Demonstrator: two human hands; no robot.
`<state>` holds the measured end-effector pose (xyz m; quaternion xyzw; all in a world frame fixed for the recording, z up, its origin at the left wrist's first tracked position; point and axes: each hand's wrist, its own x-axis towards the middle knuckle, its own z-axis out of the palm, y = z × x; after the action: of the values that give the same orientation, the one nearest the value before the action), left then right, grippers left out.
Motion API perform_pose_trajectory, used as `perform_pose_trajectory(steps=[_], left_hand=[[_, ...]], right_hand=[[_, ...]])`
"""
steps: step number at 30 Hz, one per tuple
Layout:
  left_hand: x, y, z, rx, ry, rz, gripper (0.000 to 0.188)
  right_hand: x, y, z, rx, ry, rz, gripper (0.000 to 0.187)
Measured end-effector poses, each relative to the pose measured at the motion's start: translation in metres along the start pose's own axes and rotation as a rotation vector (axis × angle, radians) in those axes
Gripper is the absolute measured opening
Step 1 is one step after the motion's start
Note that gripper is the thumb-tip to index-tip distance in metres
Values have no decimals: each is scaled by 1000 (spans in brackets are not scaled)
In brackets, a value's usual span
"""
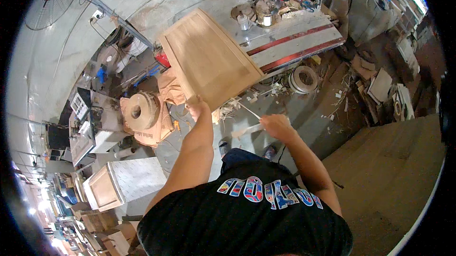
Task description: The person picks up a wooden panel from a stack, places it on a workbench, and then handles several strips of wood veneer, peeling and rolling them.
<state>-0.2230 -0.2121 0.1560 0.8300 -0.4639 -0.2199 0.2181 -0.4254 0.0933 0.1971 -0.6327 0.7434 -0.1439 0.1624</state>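
A pale wooden cabinet door (211,61) with a framed, recessed panel lies tilted across the left end of the workbench, its near end jutting out over the bench edge. My left hand (194,107) is closed on the door's near left corner. Lower and to the right, my right hand (278,126) is closed around a thin pale strip (249,130). One length of it runs up toward the door's near edge, and a wider piece sticks out to the left of my fingers. What the strip is made of I cannot tell.
Bottles, tins and scraps crowd the metal workbench (304,42), which has red stripes along its side. A round roll (303,79) stands under it among litter. Left are a big roll (141,111) on brown paper and a white cabinet (135,180); right, a large brown board (389,180).
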Motion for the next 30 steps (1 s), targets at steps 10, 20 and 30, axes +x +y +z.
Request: perform_pose_trajectory(steps=[10,20,30], left_hand=[[1,-23,-39,137,4,94,78],[36,-54,-15,56,27,130,76],[22,-28,-37,78,-150,88,78]], right_hand=[[-135,70,-132,-129,-81,184,21],[-186,88,-204,-108,95,273,15],[-412,170,-335,-89,566,1065,34]])
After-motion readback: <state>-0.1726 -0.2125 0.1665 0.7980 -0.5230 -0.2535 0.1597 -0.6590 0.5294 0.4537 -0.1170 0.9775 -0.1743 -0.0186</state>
